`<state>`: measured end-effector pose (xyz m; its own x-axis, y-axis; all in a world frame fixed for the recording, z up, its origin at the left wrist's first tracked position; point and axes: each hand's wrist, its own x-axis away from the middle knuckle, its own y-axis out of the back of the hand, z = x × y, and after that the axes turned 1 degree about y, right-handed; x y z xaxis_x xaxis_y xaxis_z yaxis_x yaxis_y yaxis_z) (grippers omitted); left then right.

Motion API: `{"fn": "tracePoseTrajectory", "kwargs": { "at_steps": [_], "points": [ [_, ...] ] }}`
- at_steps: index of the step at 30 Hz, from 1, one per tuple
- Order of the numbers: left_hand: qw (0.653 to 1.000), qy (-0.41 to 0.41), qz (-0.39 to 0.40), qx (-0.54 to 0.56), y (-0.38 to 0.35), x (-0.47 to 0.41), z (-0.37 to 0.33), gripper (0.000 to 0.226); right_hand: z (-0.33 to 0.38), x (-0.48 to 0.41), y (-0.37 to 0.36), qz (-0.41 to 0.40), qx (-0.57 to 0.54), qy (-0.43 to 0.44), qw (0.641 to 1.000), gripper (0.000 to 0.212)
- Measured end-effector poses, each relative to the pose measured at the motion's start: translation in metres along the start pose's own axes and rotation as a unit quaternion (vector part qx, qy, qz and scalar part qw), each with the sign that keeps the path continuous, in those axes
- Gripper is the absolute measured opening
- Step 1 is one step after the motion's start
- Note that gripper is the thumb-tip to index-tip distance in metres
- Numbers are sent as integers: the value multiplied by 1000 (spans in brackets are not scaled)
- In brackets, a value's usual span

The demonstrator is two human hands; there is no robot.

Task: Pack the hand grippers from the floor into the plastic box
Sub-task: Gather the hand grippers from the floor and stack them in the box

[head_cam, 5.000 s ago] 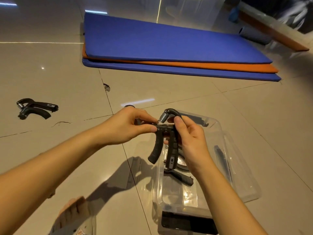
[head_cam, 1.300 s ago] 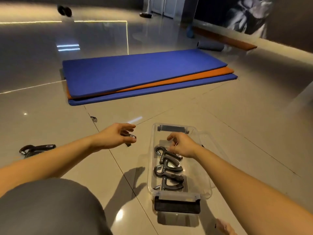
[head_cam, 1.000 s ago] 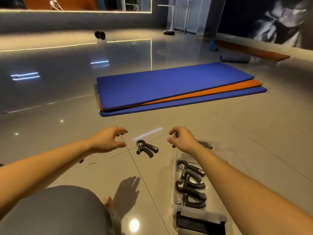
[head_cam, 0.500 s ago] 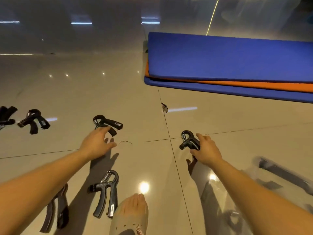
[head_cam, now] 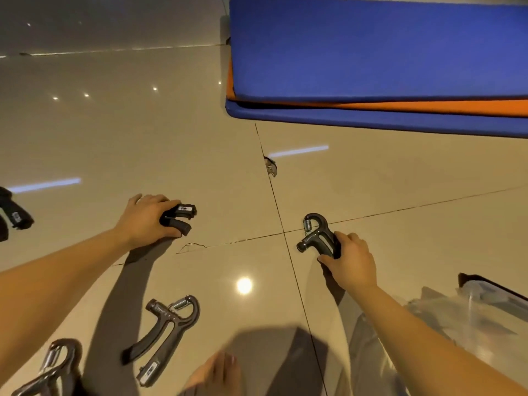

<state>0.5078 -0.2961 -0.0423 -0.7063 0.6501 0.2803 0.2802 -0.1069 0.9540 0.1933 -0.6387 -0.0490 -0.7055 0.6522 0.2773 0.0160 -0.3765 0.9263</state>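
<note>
My left hand (head_cam: pixel 147 220) grips a black hand gripper (head_cam: pixel 180 219) lying on the tiled floor; only its handle ends show past my fingers. My right hand (head_cam: pixel 351 261) holds the handles of another black hand gripper (head_cam: pixel 315 235), spring end pointing away from me. Two more grippers lie near me: one (head_cam: pixel 165 331) below my left forearm, one (head_cam: pixel 50 368) at the bottom left corner. Another gripper (head_cam: pixel 13 215) sits at the left edge. The clear plastic box (head_cam: pixel 485 312) is partly in view at the lower right, blurred.
A stack of blue and orange exercise mats (head_cam: pixel 377 67) lies on the floor at the upper right. A bare foot (head_cam: pixel 217 375) and a grey-clad knee fill the bottom middle. A chipped spot (head_cam: pixel 271 166) marks the tile joint.
My left hand has closed over the gripper it was reaching toward. My right hand has taken a fuller hold of its gripper. The camera has tilted down and right.
</note>
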Motion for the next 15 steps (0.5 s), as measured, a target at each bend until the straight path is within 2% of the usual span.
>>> {"fn": "tracePoseTrajectory", "kwargs": {
  "at_steps": [6,12,15],
  "points": [
    [992,-18,-24,121,-10,-1,-49,80,14,11,-6,-6,-27,-28,999,58],
    [988,-50,-15,142,-17,21,-98,76,25,25,4,16,-61,-25,998,43],
    [978,-47,-28,202,-9,34,-123,76,27,34,30,1,-77,-4,997,39]
  ]
}}
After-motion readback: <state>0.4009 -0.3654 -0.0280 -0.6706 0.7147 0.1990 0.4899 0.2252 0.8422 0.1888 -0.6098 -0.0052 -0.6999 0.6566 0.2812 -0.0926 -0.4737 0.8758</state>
